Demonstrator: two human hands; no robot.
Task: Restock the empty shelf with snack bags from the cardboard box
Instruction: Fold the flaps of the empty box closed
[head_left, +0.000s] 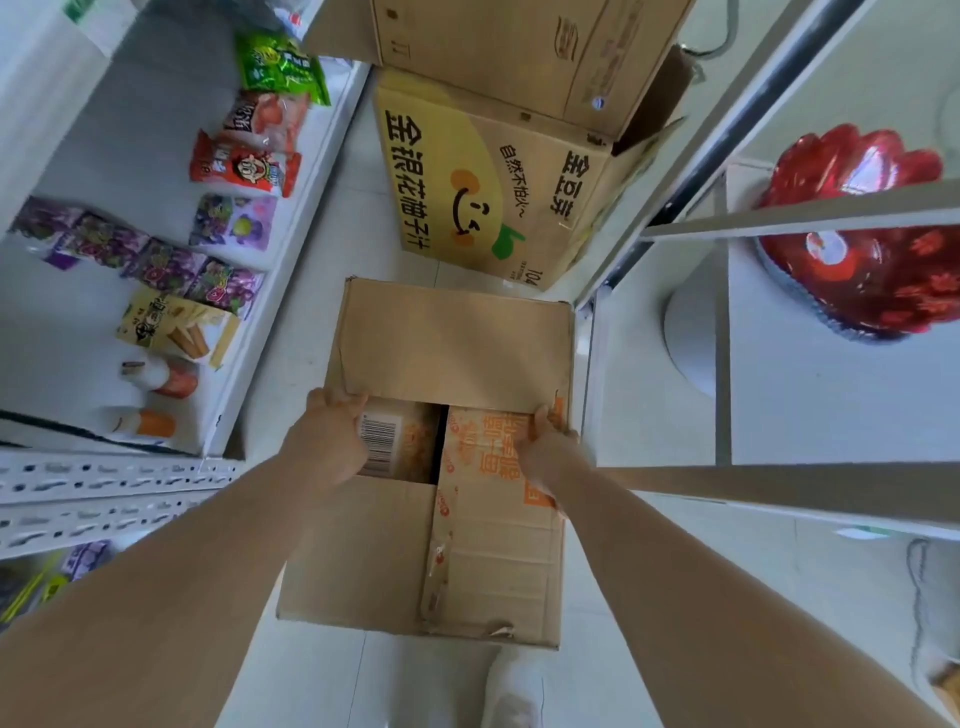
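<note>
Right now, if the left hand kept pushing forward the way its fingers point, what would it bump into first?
Probably the far flap of the cardboard box: the left hand already has its fingertips at that flap's near edge. The depth under the flap is unclear.

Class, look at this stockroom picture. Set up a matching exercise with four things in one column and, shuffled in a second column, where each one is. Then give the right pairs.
Things
1. Brown cardboard box with its far flap gripped by both hands
2. Bright green snack bag
3. Shiny red foil balloon
4. Yellow juice carton with a smiling face

Places
A. On the white rack to the right
B. On the floor, beyond the gripped box
C. Far end of the white shelf to the left
D. On the floor, directly below the person

Pairs: 1-D, 2-C, 3-A, 4-B
</note>
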